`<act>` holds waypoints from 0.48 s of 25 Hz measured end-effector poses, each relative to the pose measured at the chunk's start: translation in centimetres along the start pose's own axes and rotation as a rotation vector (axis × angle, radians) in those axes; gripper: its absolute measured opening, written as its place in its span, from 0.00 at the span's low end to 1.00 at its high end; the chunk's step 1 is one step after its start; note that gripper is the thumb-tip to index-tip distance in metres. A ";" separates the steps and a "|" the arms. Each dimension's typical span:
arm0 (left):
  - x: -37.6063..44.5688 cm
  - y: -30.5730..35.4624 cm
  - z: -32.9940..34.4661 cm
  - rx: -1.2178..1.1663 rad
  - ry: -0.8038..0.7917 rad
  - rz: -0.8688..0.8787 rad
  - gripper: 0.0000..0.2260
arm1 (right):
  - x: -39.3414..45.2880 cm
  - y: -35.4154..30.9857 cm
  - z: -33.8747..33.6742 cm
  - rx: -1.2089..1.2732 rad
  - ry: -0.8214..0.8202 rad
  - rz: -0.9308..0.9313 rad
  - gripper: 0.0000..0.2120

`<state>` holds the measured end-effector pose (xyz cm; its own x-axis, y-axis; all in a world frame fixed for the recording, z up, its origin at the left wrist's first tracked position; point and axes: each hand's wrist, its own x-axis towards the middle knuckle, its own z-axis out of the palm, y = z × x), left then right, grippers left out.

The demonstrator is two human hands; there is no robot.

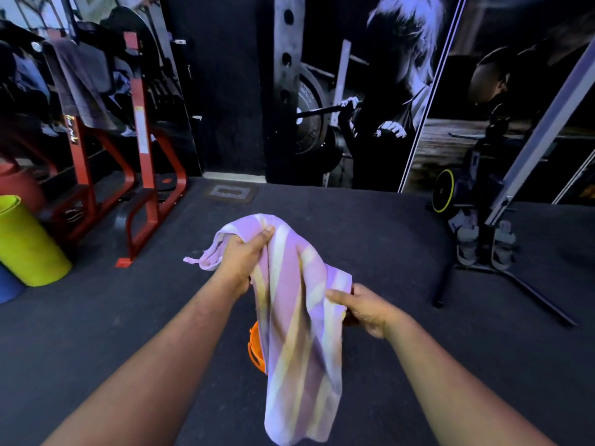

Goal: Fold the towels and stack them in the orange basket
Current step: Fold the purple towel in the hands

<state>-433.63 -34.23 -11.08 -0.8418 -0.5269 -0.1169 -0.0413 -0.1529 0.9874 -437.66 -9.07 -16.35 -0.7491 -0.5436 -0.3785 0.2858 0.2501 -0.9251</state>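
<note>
A lilac towel with pale yellow stripes [299, 333] hangs in the air in front of me, bunched at the top and drooping downward. My left hand [243, 257] grips its upper end with the fingers curled round the cloth. My right hand [360, 305] pinches the towel's right edge lower down. Behind the hanging towel, on the floor, a sliver of the orange basket [256, 346] shows; most of it is hidden by the cloth.
Dark rubber floor [128, 317] all around. A red weight rack [141, 175] with a grey towel [80, 82] draped on it stands at the left. Yellow-green [27, 243] and blue rolls lie far left. A machine's black legs [502, 281] reach in from the right.
</note>
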 end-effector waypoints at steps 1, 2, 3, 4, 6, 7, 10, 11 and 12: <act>0.3 0.0 -0.3 0.072 0.041 -0.023 0.15 | 0.3 -0.5 -0.3 -0.075 0.050 -0.014 0.11; 0.6 0.0 -0.7 0.159 0.057 -0.036 0.17 | 0.5 -1.0 -0.6 -0.126 0.128 -0.031 0.06; 1.0 0.0 -1.2 0.245 0.042 -0.044 0.19 | 0.9 -1.5 -1.2 -0.125 0.225 -0.058 0.04; 1.4 -0.1 -1.9 0.298 0.010 -0.057 0.18 | 1.1 -2.1 -1.9 -0.092 0.336 -0.095 0.05; 2.3 -0.5 -3.3 0.333 -0.073 -0.123 0.14 | 1.1 -3.7 -3.3 0.026 0.515 -0.186 0.07; 2.6 -0.5 -3.9 0.346 -0.092 -0.156 0.12 | 1.4 -4.2 -4.1 0.127 0.542 -0.224 0.06; 2.8 0.7 -4.5 0.133 -0.129 -0.224 0.15 | 1.3 -4.6 -4.5 0.254 0.366 -0.180 0.08; 2.8 1.2 -4.6 -0.004 -0.171 -0.257 0.18 | 1.3 -3.9 -4.3 0.124 0.284 -0.138 0.10; 2.6 1.3 -4.9 -0.100 -0.229 -0.271 0.24 | 1.4 -3.4 -4.0 0.010 0.251 -0.127 0.11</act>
<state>-433.25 -39.95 -10.59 -0.9066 -0.2574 -0.3345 -0.2360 -0.3479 0.9073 -442.06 -7.41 -13.62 -0.9037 -0.3541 -0.2407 0.1849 0.1843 -0.9653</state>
